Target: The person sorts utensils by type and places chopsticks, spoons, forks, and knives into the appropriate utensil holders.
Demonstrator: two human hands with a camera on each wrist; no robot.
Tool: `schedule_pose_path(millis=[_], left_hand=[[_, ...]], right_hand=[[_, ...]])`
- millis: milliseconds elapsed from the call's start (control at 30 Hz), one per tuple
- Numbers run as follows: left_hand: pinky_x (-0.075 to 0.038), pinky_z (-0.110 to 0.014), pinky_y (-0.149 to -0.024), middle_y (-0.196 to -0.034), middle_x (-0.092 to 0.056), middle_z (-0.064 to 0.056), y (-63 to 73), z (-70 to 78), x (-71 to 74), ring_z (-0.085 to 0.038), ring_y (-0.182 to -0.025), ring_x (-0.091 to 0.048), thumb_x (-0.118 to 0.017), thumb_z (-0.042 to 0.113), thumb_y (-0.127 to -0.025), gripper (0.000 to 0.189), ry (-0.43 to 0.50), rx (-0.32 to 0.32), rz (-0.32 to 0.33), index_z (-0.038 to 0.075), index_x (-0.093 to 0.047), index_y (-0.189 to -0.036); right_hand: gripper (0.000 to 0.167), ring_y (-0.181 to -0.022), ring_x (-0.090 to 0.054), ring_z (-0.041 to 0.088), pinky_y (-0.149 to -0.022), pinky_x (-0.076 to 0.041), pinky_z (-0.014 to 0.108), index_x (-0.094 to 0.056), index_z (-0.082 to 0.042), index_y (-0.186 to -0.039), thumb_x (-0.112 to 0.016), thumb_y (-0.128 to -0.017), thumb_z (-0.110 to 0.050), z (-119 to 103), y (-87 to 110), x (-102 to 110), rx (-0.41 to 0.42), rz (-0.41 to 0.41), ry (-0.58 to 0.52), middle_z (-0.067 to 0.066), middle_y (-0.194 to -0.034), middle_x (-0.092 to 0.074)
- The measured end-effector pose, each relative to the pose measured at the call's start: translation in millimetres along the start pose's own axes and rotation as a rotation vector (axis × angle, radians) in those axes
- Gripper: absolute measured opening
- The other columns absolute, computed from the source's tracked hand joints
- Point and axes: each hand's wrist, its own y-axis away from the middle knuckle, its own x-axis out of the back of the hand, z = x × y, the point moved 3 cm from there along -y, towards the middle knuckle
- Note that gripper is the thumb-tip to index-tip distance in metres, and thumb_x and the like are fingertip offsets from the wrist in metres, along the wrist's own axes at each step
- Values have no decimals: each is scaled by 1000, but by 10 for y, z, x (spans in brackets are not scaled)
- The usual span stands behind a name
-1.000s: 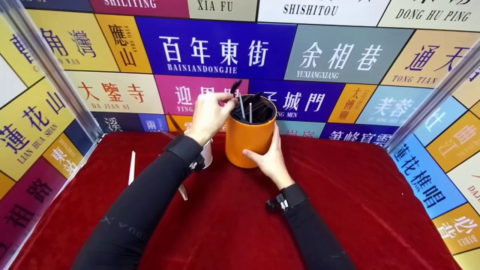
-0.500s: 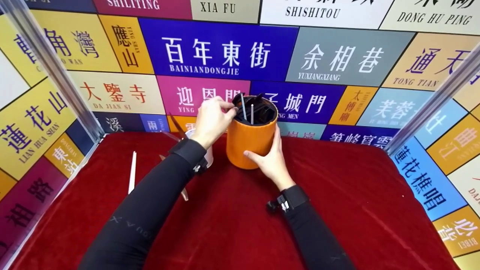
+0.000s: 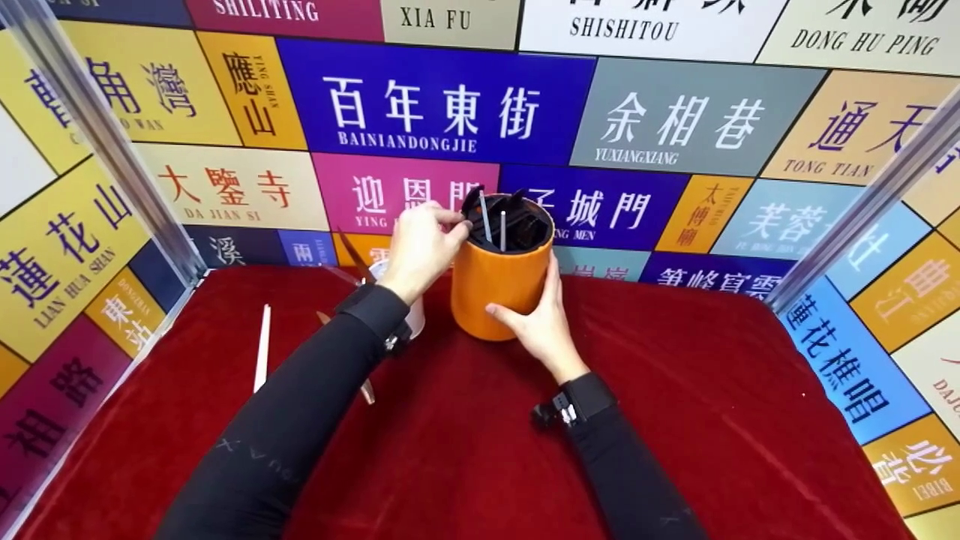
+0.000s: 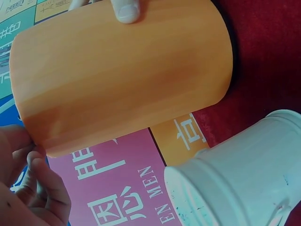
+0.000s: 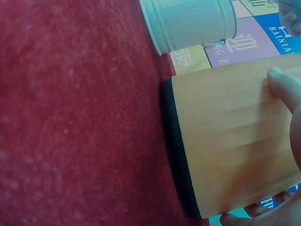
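Note:
My right hand (image 3: 541,326) holds the side of an orange cylindrical container (image 3: 495,296), thumb in front and fingers around the far side. In the right wrist view the container's base (image 5: 181,150) is black. My left hand (image 3: 424,244) is at the container's left rim, its fingertips pinched at the foot of a dark feather-like piece (image 3: 471,201). The left wrist view shows the thumb and fingers close together by the rim, the pinched part hidden. Black pieces (image 3: 529,226) fill the container's mouth, their kind unclear. Two thin pale sticks (image 3: 503,229) stand up among them.
A white bucket (image 4: 244,174) stands left of the container, partly behind my left wrist. Long brown feather-like strips (image 3: 352,251) show near it. White sticks (image 3: 262,345) lie further left on the red cloth (image 3: 465,435). A lettered wall (image 3: 427,105) rises close behind.
The dark piece, raised above the rim a second ago, now sits lower in the container. My left hand has moved down slightly with it; the right hand keeps its grip.

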Motion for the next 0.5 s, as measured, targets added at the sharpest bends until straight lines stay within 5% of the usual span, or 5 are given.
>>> schedule_pose_path(millis=[500], left_hand=[[-63,-37,-90,-119,-82,-7,85,-47,-6,-25,-107,-75,-74,27,-105,29,17,-7,27,9,-84,-127]], right_hand=[[142,-163,-37,26,-136,-30,48,-4,-39,-178,-102,-75,-54,8,-1,1,20,-4,-9,10,-183,-23]])
